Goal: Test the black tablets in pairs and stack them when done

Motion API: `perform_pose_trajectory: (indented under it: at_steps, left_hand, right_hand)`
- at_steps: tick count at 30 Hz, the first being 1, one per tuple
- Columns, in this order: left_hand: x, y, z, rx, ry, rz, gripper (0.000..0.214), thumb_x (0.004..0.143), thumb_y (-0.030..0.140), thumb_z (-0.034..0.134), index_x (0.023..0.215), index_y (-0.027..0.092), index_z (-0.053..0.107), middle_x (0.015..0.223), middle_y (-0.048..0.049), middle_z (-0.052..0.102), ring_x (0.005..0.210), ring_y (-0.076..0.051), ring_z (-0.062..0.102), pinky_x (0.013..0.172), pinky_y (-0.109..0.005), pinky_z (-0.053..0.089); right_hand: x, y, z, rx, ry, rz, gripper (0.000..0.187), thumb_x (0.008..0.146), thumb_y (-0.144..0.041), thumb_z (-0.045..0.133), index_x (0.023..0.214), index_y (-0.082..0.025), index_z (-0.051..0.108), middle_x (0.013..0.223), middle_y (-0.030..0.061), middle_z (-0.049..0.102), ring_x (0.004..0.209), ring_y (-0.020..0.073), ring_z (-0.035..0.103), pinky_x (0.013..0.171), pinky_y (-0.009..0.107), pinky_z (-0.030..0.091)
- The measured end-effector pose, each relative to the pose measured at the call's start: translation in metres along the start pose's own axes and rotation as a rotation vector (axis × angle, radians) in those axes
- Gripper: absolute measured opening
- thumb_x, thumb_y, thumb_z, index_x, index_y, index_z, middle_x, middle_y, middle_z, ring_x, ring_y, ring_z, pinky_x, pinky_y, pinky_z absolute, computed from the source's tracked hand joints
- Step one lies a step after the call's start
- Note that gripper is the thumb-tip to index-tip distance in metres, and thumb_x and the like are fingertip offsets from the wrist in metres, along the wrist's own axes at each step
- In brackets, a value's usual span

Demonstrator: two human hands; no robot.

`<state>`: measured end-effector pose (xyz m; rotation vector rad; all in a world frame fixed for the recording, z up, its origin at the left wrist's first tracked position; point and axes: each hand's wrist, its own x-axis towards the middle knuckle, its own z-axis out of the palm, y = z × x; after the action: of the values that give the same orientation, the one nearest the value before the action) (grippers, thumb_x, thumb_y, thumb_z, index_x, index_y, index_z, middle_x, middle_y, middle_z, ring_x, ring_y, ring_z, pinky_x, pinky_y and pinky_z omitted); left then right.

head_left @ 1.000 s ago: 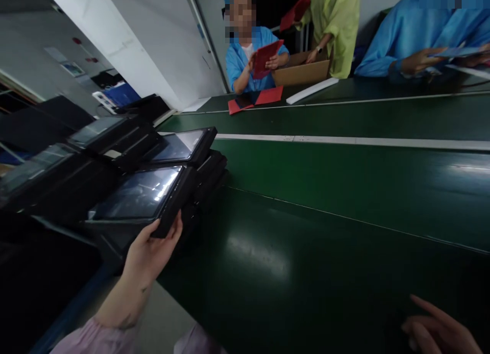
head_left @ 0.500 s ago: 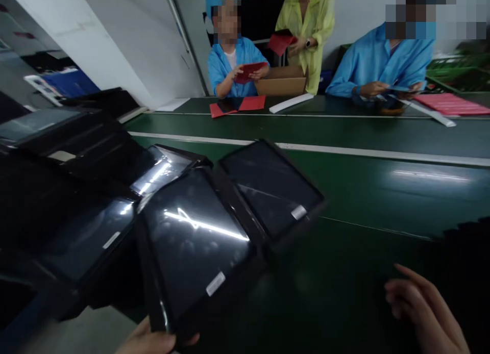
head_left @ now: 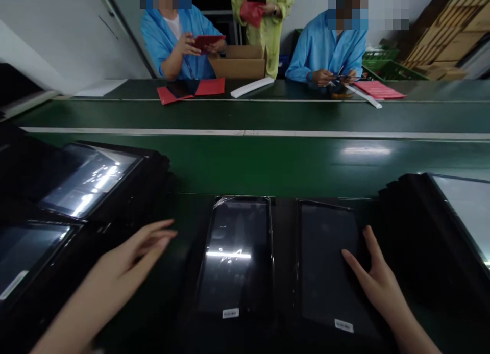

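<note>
Two black tablet-like screens lie side by side on the dark green table in front of me, each with a white label near its lower edge. The left screen (head_left: pixel 237 277) carries a bright streak of reflected light; the right screen (head_left: pixel 325 262) looks duller. To the left of the pair, my left hand (head_left: pixel 141 252) hovers with nothing in it, fingers stretched out. My right hand (head_left: pixel 377 275) is at the right screen's right edge, thumb and forefinger spread, the thumb over the border. Whether it presses on the screen I cannot tell.
Stacks of similar dark screens (head_left: pixel 92 180) stand on the left, with another stack (head_left: pixel 421 221) at the right. Beyond a white strip (head_left: pixel 237 132), people in blue and yellow work near red sleeves (head_left: pixel 210 86) and a cardboard box (head_left: pixel 241 68).
The view has swung right. The two screens, tilted at the left before with my left hand on one, now lie side by side ahead. My left hand is off; my right has come to the right screen.
</note>
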<state>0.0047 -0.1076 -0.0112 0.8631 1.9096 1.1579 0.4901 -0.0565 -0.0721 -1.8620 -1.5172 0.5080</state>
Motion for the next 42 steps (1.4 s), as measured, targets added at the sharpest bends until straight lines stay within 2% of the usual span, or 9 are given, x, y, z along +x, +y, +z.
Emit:
perform_pose_trajectory:
  at_steps: [2, 6, 10, 19, 30, 34, 37, 39, 42]
  left_hand:
    - [0.011, 0.025, 0.048, 0.213, -0.125, 0.296, 0.043, 0.077, 0.05, 0.083, 0.116, 0.03, 0.083, 0.135, -0.0105, 0.078, 0.136, -0.041, 0.066, 0.124, -0.057, 0.044]
    - [0.025, 0.05, 0.153, 0.648, -0.255, 0.523, 0.059, 0.093, 0.043, 0.068, 0.146, 0.019, 0.066, 0.164, -0.021, 0.056, 0.16, -0.046, 0.038, 0.128, -0.076, 0.023]
    - [0.033, 0.055, 0.188, 0.857, -0.249, 0.651, 0.057, 0.098, 0.03, 0.055, 0.15, 0.008, 0.062, 0.153, -0.0256, 0.065, 0.15, -0.044, 0.053, 0.129, -0.074, 0.027]
    - [0.046, 0.06, 0.163, 0.866, -0.234, 0.682, 0.047, 0.094, 0.033, 0.054, 0.132, 0.015, 0.076, 0.127, -0.0181, 0.08, 0.122, -0.038, 0.071, 0.111, -0.056, 0.053]
    - [0.048, 0.066, 0.162, 0.74, -0.296, 0.61, 0.046, 0.091, 0.033, 0.054, 0.127, 0.013, 0.075, 0.122, -0.0216, 0.078, 0.122, -0.042, 0.069, 0.113, -0.061, 0.05]
    - [0.04, 0.051, 0.108, 0.457, -0.212, 0.535, 0.05, 0.097, 0.048, 0.054, 0.136, 0.021, 0.07, 0.148, -0.0164, 0.068, 0.142, -0.039, 0.06, 0.123, -0.058, 0.044]
    - [0.023, 0.014, 0.049, 0.252, 0.052, 0.19, 0.05, 0.094, 0.053, 0.064, 0.138, 0.029, 0.068, 0.158, -0.008, 0.062, 0.148, -0.038, 0.055, 0.131, -0.056, 0.037]
    - [0.009, -0.016, 0.019, 0.072, 0.046, -0.114, 0.05, 0.095, 0.058, 0.065, 0.14, 0.036, 0.067, 0.164, -0.0012, 0.058, 0.153, -0.039, 0.051, 0.132, -0.057, 0.035]
    - [-0.004, -0.046, 0.003, -0.072, -0.051, -0.167, 0.054, 0.094, 0.062, 0.069, 0.143, 0.039, 0.067, 0.17, 0.004, 0.052, 0.164, -0.034, 0.035, 0.138, -0.05, 0.021]
  right_hand:
    - [0.004, -0.008, 0.012, -0.02, -0.01, -0.057, 0.1, 0.091, -0.086, 0.057, 0.166, -0.023, 0.044, 0.164, 0.015, 0.056, 0.146, 0.0387, 0.06, 0.108, 0.048, 0.063]
    - [0.013, -0.03, 0.027, -0.036, -0.111, -0.144, 0.107, 0.088, -0.088, 0.059, 0.167, -0.019, 0.042, 0.168, 0.018, 0.05, 0.155, 0.0402, 0.049, 0.119, 0.056, 0.054]
    - [0.025, -0.047, 0.029, 0.031, -0.067, -0.104, 0.097, 0.086, -0.089, 0.061, 0.153, -0.019, 0.06, 0.151, 0.0176, 0.067, 0.138, 0.04, 0.066, 0.11, 0.056, 0.062]
    - [0.019, -0.072, 0.026, 0.061, 0.025, -0.087, 0.054, 0.097, -0.067, 0.063, 0.128, -0.023, 0.075, 0.126, 0.0124, 0.08, 0.108, 0.0311, 0.079, 0.088, 0.046, 0.069]
    - [0.027, -0.074, 0.027, 0.111, -0.069, -0.136, 0.055, 0.097, -0.069, 0.064, 0.131, -0.028, 0.076, 0.136, 0.0106, 0.076, 0.127, 0.0315, 0.072, 0.106, 0.049, 0.063]
    - [0.007, -0.073, 0.008, 0.163, -0.109, -0.122, 0.058, 0.097, -0.074, 0.061, 0.13, -0.03, 0.079, 0.142, 0.0082, 0.075, 0.132, 0.0316, 0.071, 0.11, 0.049, 0.062]
    - [-0.019, -0.063, -0.009, 0.179, -0.113, -0.032, 0.052, 0.097, -0.075, 0.061, 0.108, -0.031, 0.087, 0.126, 0.0092, 0.081, 0.117, 0.0321, 0.078, 0.096, 0.045, 0.068]
    - [-0.034, -0.055, -0.016, 0.168, -0.117, 0.004, 0.051, 0.098, -0.073, 0.06, 0.107, -0.031, 0.088, 0.123, 0.0098, 0.081, 0.113, 0.0323, 0.078, 0.093, 0.044, 0.068]
    - [-0.045, -0.047, -0.015, 0.135, -0.129, -0.039, 0.049, 0.099, -0.07, 0.06, 0.124, -0.034, 0.084, 0.136, 0.0094, 0.076, 0.124, 0.0335, 0.074, 0.101, 0.047, 0.066]
